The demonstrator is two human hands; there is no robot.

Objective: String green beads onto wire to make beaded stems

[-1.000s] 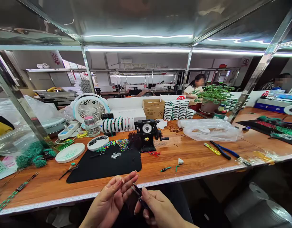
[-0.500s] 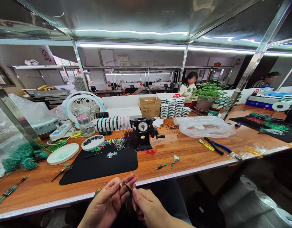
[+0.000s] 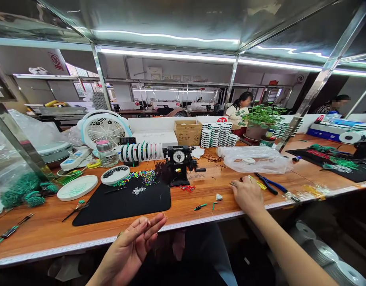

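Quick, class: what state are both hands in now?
Left hand: pinched closed, contents too small to tell.
Right hand: at the yellow tool, grip cannot be told.

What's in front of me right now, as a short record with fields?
Left hand: raised before the bench's near edge, thumb and fingers close together; whether it holds anything is unclear
Right hand: reaching to the bench, by the yellow tool; grip unclear
Beside them: blue-and-black pliers
Machine: black, with round dial and side crank
Mat: black, holding multicoloured beads
Behind: box, white fan, potted plant
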